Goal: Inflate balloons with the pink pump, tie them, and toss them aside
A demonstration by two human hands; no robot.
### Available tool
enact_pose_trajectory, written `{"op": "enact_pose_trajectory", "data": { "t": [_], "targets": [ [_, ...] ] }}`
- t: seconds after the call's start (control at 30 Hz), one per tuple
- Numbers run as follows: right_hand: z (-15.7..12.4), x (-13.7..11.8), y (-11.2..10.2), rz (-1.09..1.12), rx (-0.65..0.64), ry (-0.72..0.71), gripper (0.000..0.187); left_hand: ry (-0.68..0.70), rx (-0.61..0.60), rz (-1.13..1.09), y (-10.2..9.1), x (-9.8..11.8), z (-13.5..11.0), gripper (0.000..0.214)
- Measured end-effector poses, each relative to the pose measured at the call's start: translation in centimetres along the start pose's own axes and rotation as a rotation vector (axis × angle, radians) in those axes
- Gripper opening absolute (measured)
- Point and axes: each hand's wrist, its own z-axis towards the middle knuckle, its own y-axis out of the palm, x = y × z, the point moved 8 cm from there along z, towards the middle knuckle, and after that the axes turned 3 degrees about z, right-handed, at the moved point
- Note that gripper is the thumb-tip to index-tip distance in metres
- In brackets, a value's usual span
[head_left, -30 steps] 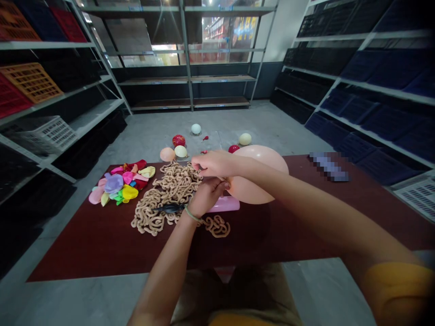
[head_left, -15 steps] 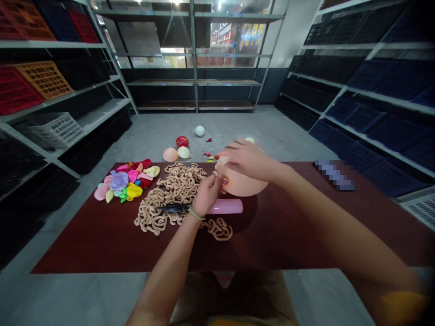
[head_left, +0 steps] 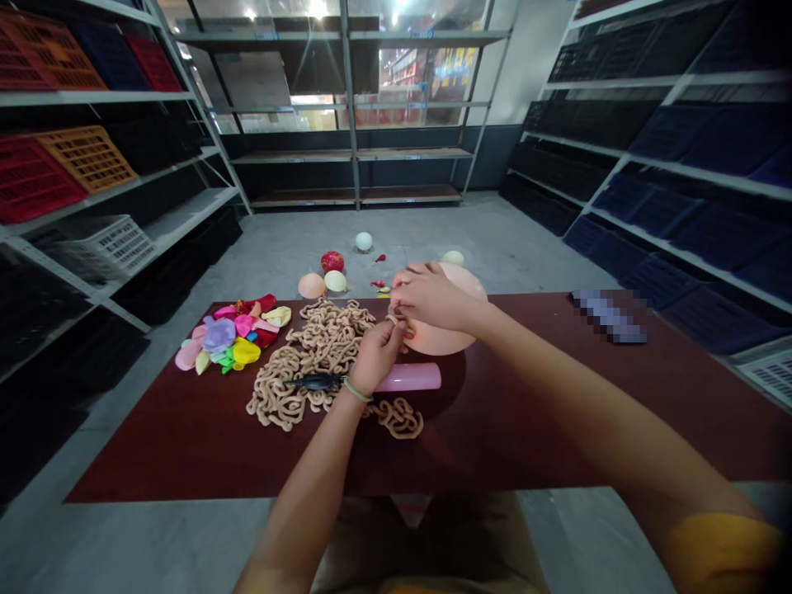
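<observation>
A large inflated peach balloon (head_left: 449, 337) is above the table, its neck end toward my hands. My left hand (head_left: 379, 355) is closed, thumb and fingers pinching at the neck. From above, my right hand (head_left: 433, 295) curls over the balloon with its fingertips at the same neck, partly covering it. Under my left wrist lies a balloon pump with a pink barrel (head_left: 411, 377) and a black nozzle end (head_left: 317, 382). A heap of beige, curled, cord-like strands (head_left: 327, 338) spreads beside and beyond my left hand.
Colourful uninflated balloons (head_left: 228, 334) are piled at the left of the dark red table (head_left: 513, 437). A blurred-out flat object (head_left: 610, 316) lies at the right. Beyond the table, inflated balloons (head_left: 332, 261) sit on the floor. Shelves with crates (head_left: 90, 157) flank both sides.
My right hand has moved slightly left and down, its fingers now curled closer to my left fingers at the balloon's neck. The left hand has barely moved.
</observation>
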Motion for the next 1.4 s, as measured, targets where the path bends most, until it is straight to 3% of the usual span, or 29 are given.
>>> {"op": "enact_pose_trajectory", "data": {
  "t": [0.13,0.3,0.43,0.57,0.73,0.9,1.07,1.27,1.4],
  "targets": [
    [-0.3,0.0,0.4,-0.048,0.009,-0.032,0.017,0.056,-0.004,0.077,0.0,0.7,-0.1,0.04],
    [-0.6,-0.5,1.1,-0.09,-0.112,-0.087,0.013,0.228,-0.021,0.217,-0.1,3.0,-0.6,0.033],
    [-0.6,-0.2,0.5,-0.051,-0.108,-0.053,0.014,0.251,0.002,0.203,-0.3,3.2,-0.7,0.032],
    [-1.0,1.0,-0.7,0.078,0.001,-0.018,0.019,0.167,0.05,0.126,-0.5,2.0,-0.4,0.038],
    [-2.3,2.9,-2.7,0.28,0.254,0.083,0.02,-0.041,0.108,-0.09,-0.9,-0.1,0.2,0.043],
    [-4.5,1.5,-4.1,0.236,0.428,0.111,0.019,-0.19,0.123,-0.43,-0.6,-1.3,0.6,0.043],
    [-6.9,-1.8,-3.7,0.161,0.43,-0.039,0.013,-0.306,0.068,-0.736,-0.5,-1.6,0.4,0.035],
    [-8.6,0.6,-2.7,0.234,0.5,0.057,0.016,-0.299,-0.002,-0.785,-0.5,-0.3,0.1,0.029],
    [-8.4,1.1,-2.8,0.245,0.438,0.048,0.014,-0.253,-0.021,-0.72,-0.4,-0.3,0.2,0.031]
  ]
}}
